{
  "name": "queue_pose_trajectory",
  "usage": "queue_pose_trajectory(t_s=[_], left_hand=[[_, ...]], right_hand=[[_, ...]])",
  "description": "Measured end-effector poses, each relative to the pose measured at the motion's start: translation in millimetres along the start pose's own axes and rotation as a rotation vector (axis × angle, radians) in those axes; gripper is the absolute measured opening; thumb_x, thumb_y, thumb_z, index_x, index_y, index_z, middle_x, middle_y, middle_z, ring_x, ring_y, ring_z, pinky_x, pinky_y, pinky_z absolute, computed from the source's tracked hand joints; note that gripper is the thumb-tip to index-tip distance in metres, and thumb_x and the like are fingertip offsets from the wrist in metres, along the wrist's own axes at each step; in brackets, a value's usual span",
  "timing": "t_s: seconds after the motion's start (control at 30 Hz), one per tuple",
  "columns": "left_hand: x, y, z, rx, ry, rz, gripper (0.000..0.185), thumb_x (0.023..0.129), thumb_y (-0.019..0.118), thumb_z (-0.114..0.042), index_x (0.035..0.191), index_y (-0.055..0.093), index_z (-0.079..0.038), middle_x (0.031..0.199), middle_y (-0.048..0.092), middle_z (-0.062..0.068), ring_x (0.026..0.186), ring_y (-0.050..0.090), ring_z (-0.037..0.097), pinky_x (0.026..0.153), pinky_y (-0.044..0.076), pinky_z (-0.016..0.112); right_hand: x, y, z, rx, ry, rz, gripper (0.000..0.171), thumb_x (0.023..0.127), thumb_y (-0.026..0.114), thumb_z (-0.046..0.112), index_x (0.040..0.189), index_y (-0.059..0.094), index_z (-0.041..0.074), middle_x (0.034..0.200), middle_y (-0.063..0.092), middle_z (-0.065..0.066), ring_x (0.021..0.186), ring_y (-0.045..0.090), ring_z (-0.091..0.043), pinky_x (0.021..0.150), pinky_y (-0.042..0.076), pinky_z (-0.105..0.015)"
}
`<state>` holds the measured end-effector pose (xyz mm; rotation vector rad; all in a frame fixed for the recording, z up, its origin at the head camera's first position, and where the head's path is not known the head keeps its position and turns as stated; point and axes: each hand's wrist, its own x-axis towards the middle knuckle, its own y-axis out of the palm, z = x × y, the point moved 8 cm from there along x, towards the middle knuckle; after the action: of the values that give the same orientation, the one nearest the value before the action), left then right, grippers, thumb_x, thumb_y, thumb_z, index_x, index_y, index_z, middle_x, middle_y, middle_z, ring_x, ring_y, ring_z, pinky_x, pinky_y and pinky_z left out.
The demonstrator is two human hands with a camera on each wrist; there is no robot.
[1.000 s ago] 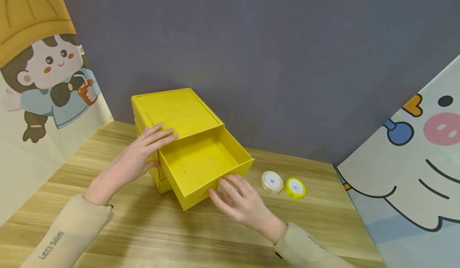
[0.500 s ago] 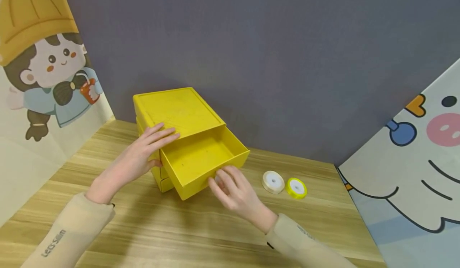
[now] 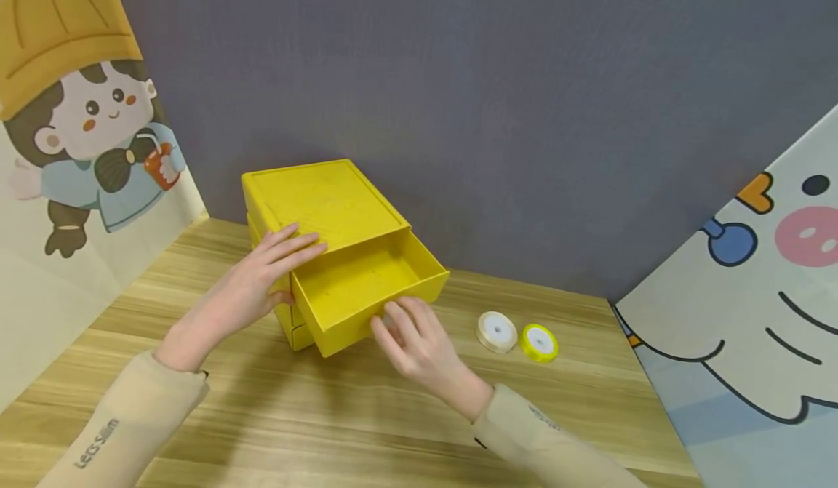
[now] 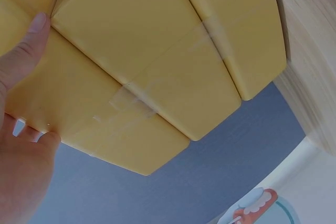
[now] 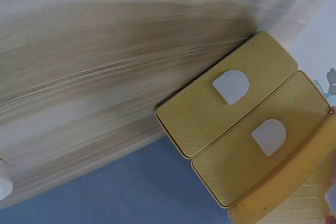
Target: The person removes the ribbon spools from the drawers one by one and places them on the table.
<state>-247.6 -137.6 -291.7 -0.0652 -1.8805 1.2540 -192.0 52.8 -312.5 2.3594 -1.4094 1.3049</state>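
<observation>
A yellow drawer cabinet [image 3: 321,201] stands on the wooden table, its top drawer [image 3: 360,277] pulled partway out with nothing visible inside. My left hand [image 3: 255,284] rests on the cabinet's top near the front left corner, fingers extended; in the left wrist view its thumb [image 4: 26,51] lies against the cabinet's side. At the drawer's front, my right hand [image 3: 419,346] pinches the whitish drawer handle [image 5: 331,198], mostly hidden by the fingers in the head view. Two lower drawers [image 5: 239,153] are shut, each with a white tab handle [image 5: 232,86].
To the right of the drawer lie a cream ribbon roll [image 3: 497,332] and a yellow ribbon roll [image 3: 540,342] on the table [image 3: 314,430]. A grey panel [image 3: 491,110] rises behind. Cartoon-printed panels [image 3: 98,132] flank both sides.
The top drawer has slid further into the cabinet, with my right hand moving along at its front. My left hand has kept its place on the cabinet's top.
</observation>
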Motion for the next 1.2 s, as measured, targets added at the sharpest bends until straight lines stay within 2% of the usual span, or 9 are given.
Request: queue_pose_trajectory(t_s=[0.5,0.97,1.2], left_hand=[[-0.6,1.2,0.9,0.005,-0.005,0.029,0.101,0.052,0.086,0.009,0.142,0.047,-0.015,0.145,0.048,0.011,0.139,0.035,0.037,0.116,0.029,0.057],[-1.2,1.5,-0.9,0.007,-0.002,0.028,0.101,0.053,0.087,0.008,0.142,0.046,-0.014,0.144,0.048,0.011,0.139,0.035,0.037,0.118,0.028,0.053],[-0.4,-0.3,-1.8,-0.003,0.003,0.011,0.101,0.052,0.086,0.008,0.142,0.046,-0.015,0.144,0.049,0.010,0.140,0.035,0.036,0.119,0.027,0.051]], right_hand=[[3,13,1,-0.022,0.015,0.056,0.018,0.091,0.052,-0.004,0.093,0.065,0.007,0.095,0.066,-0.014,0.085,0.062,-0.027,0.075,0.058,-0.035],[5,29,-3,-0.047,0.001,0.031,0.019,0.092,0.052,-0.003,0.093,0.065,0.011,0.094,0.065,-0.012,0.084,0.062,-0.025,0.073,0.058,-0.032],[19,32,-7,-0.057,0.007,0.033,0.023,0.095,0.047,-0.004,0.089,0.065,0.011,0.091,0.065,-0.011,0.082,0.062,-0.023,0.071,0.057,-0.029]])
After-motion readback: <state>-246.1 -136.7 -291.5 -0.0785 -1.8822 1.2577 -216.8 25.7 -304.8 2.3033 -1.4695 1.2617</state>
